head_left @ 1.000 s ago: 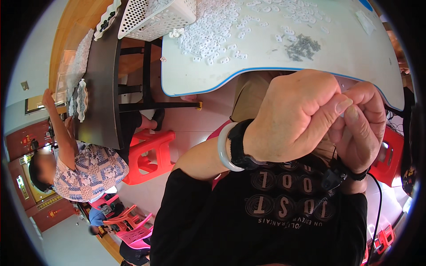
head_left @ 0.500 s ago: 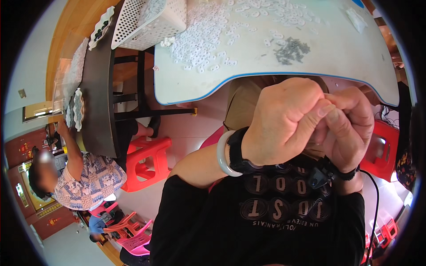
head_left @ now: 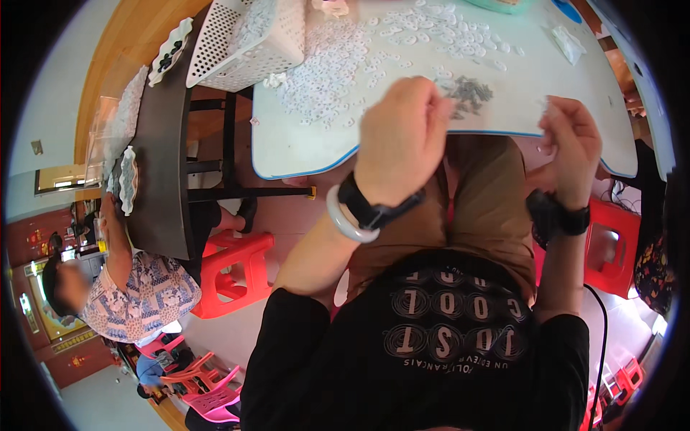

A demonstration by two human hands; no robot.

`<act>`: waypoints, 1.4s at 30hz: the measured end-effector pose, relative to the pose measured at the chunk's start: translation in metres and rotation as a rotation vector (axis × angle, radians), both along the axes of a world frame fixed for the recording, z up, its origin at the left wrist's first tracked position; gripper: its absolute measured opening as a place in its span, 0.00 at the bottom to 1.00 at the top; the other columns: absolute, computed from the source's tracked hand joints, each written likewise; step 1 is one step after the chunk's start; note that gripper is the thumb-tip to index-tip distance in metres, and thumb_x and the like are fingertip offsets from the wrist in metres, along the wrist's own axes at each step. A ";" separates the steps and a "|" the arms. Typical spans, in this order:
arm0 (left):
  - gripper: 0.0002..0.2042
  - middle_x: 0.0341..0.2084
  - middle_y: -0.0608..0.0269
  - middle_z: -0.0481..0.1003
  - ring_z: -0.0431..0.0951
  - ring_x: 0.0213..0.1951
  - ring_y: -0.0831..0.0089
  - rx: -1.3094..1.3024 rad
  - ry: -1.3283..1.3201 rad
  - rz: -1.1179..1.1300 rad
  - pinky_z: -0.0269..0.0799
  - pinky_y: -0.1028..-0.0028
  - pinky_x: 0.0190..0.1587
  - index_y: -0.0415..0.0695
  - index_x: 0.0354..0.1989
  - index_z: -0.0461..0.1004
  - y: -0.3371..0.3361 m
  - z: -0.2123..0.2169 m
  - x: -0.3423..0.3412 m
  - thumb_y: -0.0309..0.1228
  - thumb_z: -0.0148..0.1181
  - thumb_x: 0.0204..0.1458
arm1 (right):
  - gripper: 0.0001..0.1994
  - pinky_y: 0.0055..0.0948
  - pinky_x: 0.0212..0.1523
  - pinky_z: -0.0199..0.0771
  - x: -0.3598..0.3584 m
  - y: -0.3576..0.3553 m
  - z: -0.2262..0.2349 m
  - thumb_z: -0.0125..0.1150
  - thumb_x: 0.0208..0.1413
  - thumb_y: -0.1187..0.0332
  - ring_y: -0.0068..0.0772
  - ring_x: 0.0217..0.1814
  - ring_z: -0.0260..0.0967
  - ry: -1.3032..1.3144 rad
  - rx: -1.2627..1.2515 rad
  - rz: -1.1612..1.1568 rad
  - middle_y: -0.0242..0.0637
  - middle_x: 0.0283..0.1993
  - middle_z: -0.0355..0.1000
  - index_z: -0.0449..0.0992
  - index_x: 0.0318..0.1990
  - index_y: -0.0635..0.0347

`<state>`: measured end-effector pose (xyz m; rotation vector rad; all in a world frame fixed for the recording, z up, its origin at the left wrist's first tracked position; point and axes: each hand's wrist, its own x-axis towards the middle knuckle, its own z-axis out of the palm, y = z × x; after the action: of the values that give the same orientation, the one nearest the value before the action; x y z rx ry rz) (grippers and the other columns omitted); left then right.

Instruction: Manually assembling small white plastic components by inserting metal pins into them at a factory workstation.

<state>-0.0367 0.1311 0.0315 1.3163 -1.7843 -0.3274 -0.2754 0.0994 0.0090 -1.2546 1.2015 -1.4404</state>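
Note:
My left hand [head_left: 404, 140] is closed over the near edge of the table, fingertips pressed together beside a small heap of thin grey pins [head_left: 471, 95]. What it holds, if anything, is hidden by the fingers and motion blur. My right hand [head_left: 575, 147] is raised to the right, apart from the left. Its thumb and fingers pinch together, and a small whitish piece [head_left: 545, 103] shows faintly at the tips. Many small white plastic pieces [head_left: 323, 79] lie spread over the far left of the table, with more white pieces [head_left: 449, 32] at the back.
A white perforated basket [head_left: 248, 54] holding white pieces stands at the table's left corner. The light table [head_left: 287, 154] has a blue edge. A clear packet [head_left: 569, 44] lies at far right. A dark side table [head_left: 162, 144], red stools [head_left: 241, 276] and another person [head_left: 144, 294] are on the left.
My hands were together in front of my chest, fingertips meeting. They have parted: the left moved forward and left toward the pins, the right forward beside the table edge.

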 end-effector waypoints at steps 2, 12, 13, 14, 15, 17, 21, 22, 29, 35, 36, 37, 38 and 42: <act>0.04 0.25 0.52 0.73 0.73 0.29 0.52 -0.038 -0.223 0.189 0.68 0.61 0.31 0.40 0.29 0.71 -0.009 0.000 0.022 0.26 0.58 0.49 | 0.06 0.12 0.21 0.55 -0.029 -0.023 -0.012 0.56 0.56 0.72 0.11 0.21 0.59 0.129 0.034 -0.106 0.27 0.24 0.70 0.76 0.39 0.63; 0.08 0.27 0.50 0.74 0.75 0.34 0.52 0.326 -0.539 0.248 0.69 0.58 0.36 0.40 0.29 0.74 -0.020 -0.010 0.071 0.32 0.61 0.44 | 0.12 0.24 0.33 0.68 -0.098 -0.072 -0.051 0.56 0.54 0.66 0.24 0.29 0.70 0.805 0.077 -0.310 0.35 0.28 0.75 0.76 0.40 0.65; 0.08 0.27 0.50 0.74 0.75 0.34 0.52 0.336 -0.526 0.221 0.69 0.58 0.36 0.40 0.29 0.74 -0.020 -0.011 0.070 0.32 0.61 0.44 | 0.12 0.25 0.35 0.69 -0.096 -0.074 -0.049 0.55 0.54 0.66 0.26 0.30 0.71 0.888 0.075 -0.328 0.36 0.29 0.75 0.76 0.40 0.65; 0.09 0.27 0.50 0.74 0.75 0.34 0.52 0.336 -0.518 0.192 0.69 0.58 0.36 0.39 0.29 0.74 -0.020 -0.012 0.070 0.32 0.61 0.43 | 0.12 0.27 0.37 0.70 -0.095 -0.075 -0.048 0.55 0.54 0.65 0.28 0.32 0.72 0.972 0.072 -0.346 0.37 0.30 0.76 0.76 0.41 0.65; 0.09 0.27 0.50 0.74 0.74 0.33 0.52 0.336 -0.509 0.163 0.69 0.59 0.36 0.39 0.29 0.74 -0.020 -0.013 0.070 0.32 0.62 0.43 | 0.13 0.27 0.37 0.70 -0.094 -0.074 -0.047 0.55 0.54 0.65 0.29 0.32 0.72 0.996 0.072 -0.362 0.38 0.31 0.76 0.76 0.41 0.64; 0.09 0.26 0.49 0.74 0.74 0.33 0.52 0.335 -0.501 0.123 0.69 0.59 0.37 0.39 0.30 0.74 -0.020 -0.014 0.070 0.31 0.62 0.43 | 0.13 0.29 0.37 0.71 -0.091 -0.072 -0.045 0.55 0.54 0.65 0.32 0.32 0.73 1.039 0.068 -0.392 0.40 0.32 0.76 0.76 0.42 0.63; 0.08 0.26 0.49 0.73 0.73 0.33 0.51 0.296 -0.457 0.056 0.68 0.60 0.38 0.38 0.29 0.74 -0.020 -0.018 0.070 0.28 0.61 0.43 | 0.13 0.24 0.36 0.69 -0.093 -0.068 -0.047 0.57 0.55 0.65 0.25 0.32 0.71 0.917 0.052 -0.444 0.35 0.31 0.75 0.76 0.43 0.62; 0.07 0.25 0.49 0.73 0.73 0.33 0.51 0.276 -0.434 0.037 0.68 0.60 0.38 0.38 0.29 0.74 -0.021 -0.020 0.070 0.28 0.61 0.43 | 0.13 0.22 0.36 0.68 -0.095 -0.067 -0.051 0.57 0.55 0.65 0.22 0.32 0.70 0.830 0.030 -0.439 0.33 0.31 0.74 0.76 0.43 0.62; 0.06 0.28 0.51 0.73 0.74 0.36 0.53 0.363 -0.496 0.032 0.70 0.59 0.39 0.39 0.28 0.75 -0.022 -0.018 0.065 0.29 0.62 0.46 | 0.07 0.23 0.34 0.70 -0.013 -0.027 -0.052 0.59 0.54 0.73 0.23 0.30 0.71 0.536 -0.244 -0.184 0.34 0.30 0.74 0.76 0.40 0.62; 0.06 0.27 0.51 0.74 0.74 0.34 0.52 0.330 -0.476 0.068 0.68 0.59 0.38 0.39 0.27 0.74 -0.019 -0.021 0.063 0.28 0.62 0.43 | 0.08 0.29 0.32 0.72 0.073 -0.004 -0.018 0.60 0.48 0.78 0.39 0.29 0.72 0.647 -0.377 0.148 0.43 0.32 0.73 0.75 0.38 0.61; 0.06 0.27 0.51 0.74 0.74 0.34 0.52 0.317 -0.468 0.073 0.68 0.60 0.38 0.39 0.27 0.74 -0.019 -0.022 0.063 0.28 0.62 0.43 | 0.08 0.31 0.32 0.72 0.082 -0.005 -0.015 0.60 0.47 0.78 0.41 0.30 0.71 0.691 -0.423 0.182 0.43 0.32 0.73 0.75 0.36 0.61; 0.06 0.27 0.51 0.74 0.74 0.35 0.52 0.302 -0.458 0.075 0.68 0.60 0.38 0.39 0.27 0.74 -0.019 -0.022 0.062 0.28 0.62 0.43 | 0.07 0.33 0.33 0.72 0.089 -0.008 -0.014 0.60 0.46 0.77 0.43 0.31 0.71 0.740 -0.468 0.212 0.42 0.32 0.72 0.74 0.35 0.61; 0.06 0.27 0.50 0.74 0.74 0.35 0.52 0.309 -0.452 0.070 0.68 0.60 0.38 0.39 0.27 0.75 -0.019 -0.021 0.061 0.28 0.62 0.43 | 0.07 0.35 0.33 0.72 0.096 -0.011 -0.012 0.61 0.45 0.77 0.45 0.32 0.71 0.788 -0.514 0.244 0.41 0.32 0.71 0.74 0.34 0.61; 0.05 0.27 0.50 0.74 0.74 0.35 0.51 0.332 -0.430 0.041 0.68 0.60 0.38 0.39 0.27 0.75 -0.019 -0.021 0.060 0.27 0.62 0.43 | 0.05 0.40 0.33 0.70 0.112 -0.021 -0.010 0.61 0.45 0.74 0.47 0.34 0.69 0.996 -0.458 0.333 0.41 0.31 0.68 0.72 0.30 0.59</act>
<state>0.0231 0.1120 0.0109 1.7583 -2.1176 -0.3465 -0.1632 0.0783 -0.0010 -2.5273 1.1781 -0.8348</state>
